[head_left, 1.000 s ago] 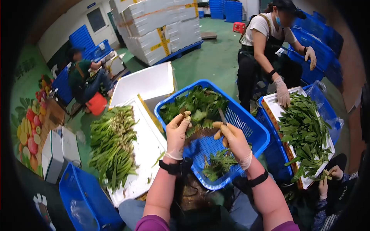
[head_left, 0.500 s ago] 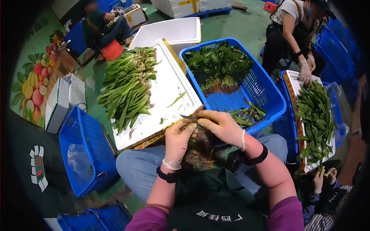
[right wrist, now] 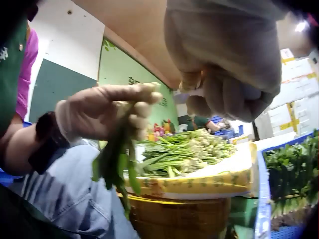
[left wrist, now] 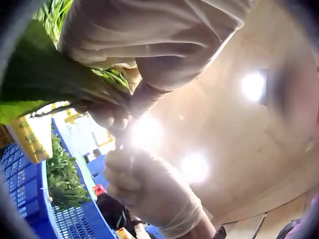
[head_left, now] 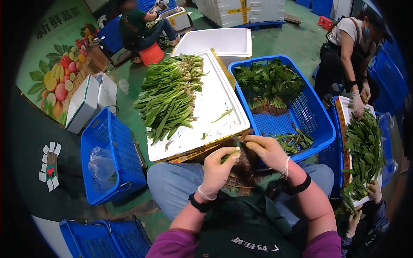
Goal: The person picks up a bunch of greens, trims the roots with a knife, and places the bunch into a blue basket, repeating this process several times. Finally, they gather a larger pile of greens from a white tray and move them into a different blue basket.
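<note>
My gloved left hand (head_left: 220, 167) pinches a small bunch of leafy greens (right wrist: 117, 162) by its pale stem ends, the leaves hanging below the fingers. My gloved right hand (head_left: 269, 151) is close beside it, its fingers curled round a small knife (head_left: 238, 141) whose dark blade is at the stem ends. In the left wrist view, the bunch's broad green leaf (left wrist: 40, 79) reaches out left of the hand. Both hands are over my lap, near the front corner of a white foam lid (head_left: 215, 124) that bears a heap of trimmed greens (head_left: 174, 96).
A blue basket (head_left: 329, 137) with more greens (head_left: 269, 84) stands to the right of the lid. Another blue crate (head_left: 116, 155) with a plastic bag is on the left. A person (head_left: 348, 47) at right handles greens on a foam tray (head_left: 378, 180); another person (head_left: 144, 26) sits behind.
My hands have come back from over the blue basket to my lap and met at the stem ends. They are now slightly farther apart than half a second ago. The head view has shifted.
</note>
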